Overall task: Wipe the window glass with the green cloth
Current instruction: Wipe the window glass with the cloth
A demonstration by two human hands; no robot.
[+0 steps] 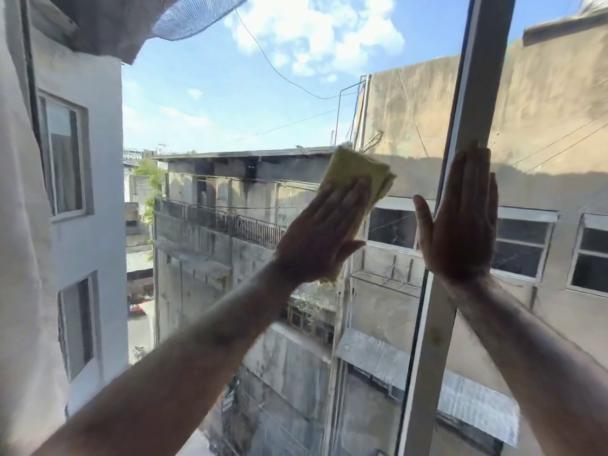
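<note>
The window glass [230, 126] fills the view, and its white frame bar [473, 103] stands at 2 o'clock. I judge the wiping is in progress; faint smears low on the pane are left. The left hand [324, 235], fingers flat and spread, presses the folded green cloth [355, 172] onto the glass near the centre. The right hand [460, 222], at 3 o'clock, lies open against the bar.
</note>
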